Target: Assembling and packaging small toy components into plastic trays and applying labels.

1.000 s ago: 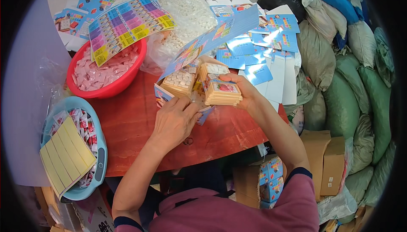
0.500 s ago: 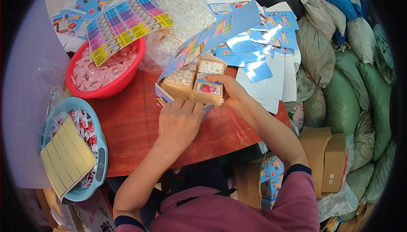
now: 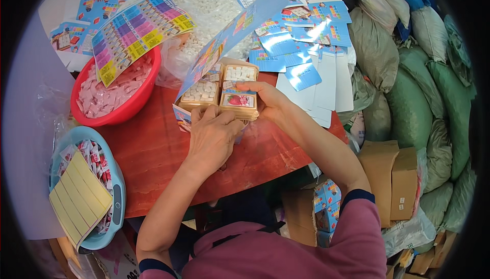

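Note:
A blue printed cardboard box (image 3: 183,119) stands on the red table with its lid (image 3: 240,31) raised. Stacked clear plastic trays fill it; small white blocks (image 3: 199,91) show in several compartments. At the near right, a tray (image 3: 239,100) bears a picture card with a strawberry. My right hand (image 3: 268,100) grips that tray at its right side, thumb on top and fingers hidden below. My left hand (image 3: 215,132) is curled over the box's near edge, fingertips against the front of the trays. Part of the box's near wall is hidden behind it.
To the left are a red basin (image 3: 148,93) of pink packets, with a colourful printed sheet (image 3: 140,31) across it, and a blue basin (image 3: 118,182) of small sachets. Behind lies a clear bag of white blocks (image 3: 204,3). Blue cards (image 3: 303,77) and full sacks (image 3: 408,105) are at right.
The whole scene has shifted slightly left in the view. The raised lid stands steeper. My left fingers have come up over the box's near edge; my right hand keeps its grip on the tray.

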Available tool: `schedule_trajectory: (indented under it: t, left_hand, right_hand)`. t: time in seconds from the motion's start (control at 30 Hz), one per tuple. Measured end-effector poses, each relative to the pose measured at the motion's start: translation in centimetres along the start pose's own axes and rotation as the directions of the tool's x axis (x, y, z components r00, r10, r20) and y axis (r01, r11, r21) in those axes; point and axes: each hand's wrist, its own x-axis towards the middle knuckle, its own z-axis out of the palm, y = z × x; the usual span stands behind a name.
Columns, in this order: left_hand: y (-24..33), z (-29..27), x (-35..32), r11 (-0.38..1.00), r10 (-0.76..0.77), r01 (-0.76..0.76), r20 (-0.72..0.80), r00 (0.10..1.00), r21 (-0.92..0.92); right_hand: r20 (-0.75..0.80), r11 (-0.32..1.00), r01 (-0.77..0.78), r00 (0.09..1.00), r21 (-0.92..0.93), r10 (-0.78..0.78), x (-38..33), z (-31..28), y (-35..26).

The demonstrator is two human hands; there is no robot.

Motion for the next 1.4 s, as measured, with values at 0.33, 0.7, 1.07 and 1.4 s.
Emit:
schedule_trajectory:
  t: [0.33,0.7,1.07,1.4]
  left_hand:
    - [0.2,0.2,0.1,0.999,-0.044,0.044,-0.016,0.999,-0.003]
    - [-0.6,-1.2,1.8,0.983,0.099,-0.052,-0.270,0.958,0.173]
    - [-5.8,0.2,2.8,0.975,-0.139,0.144,-0.044,0.989,0.169]
    - [-5.8,-0.7,4.9,0.923,-0.304,0.254,0.145,0.941,0.289]
  right_hand:
    - [-0.007,1.000,0.029,1.000,-0.004,-0.029,1.4,-0.5,0.7]
    - [-0.055,0.989,0.014,0.998,-0.146,-0.022,0.1,-0.4,1.4]
    - [-0.067,0.960,-0.010,0.998,-0.279,-0.010,1.6,-0.9,2.3]
    - [-0.225,0.025,-0.224,0.971,-0.974,-0.075,1.1,-0.1,0.3]
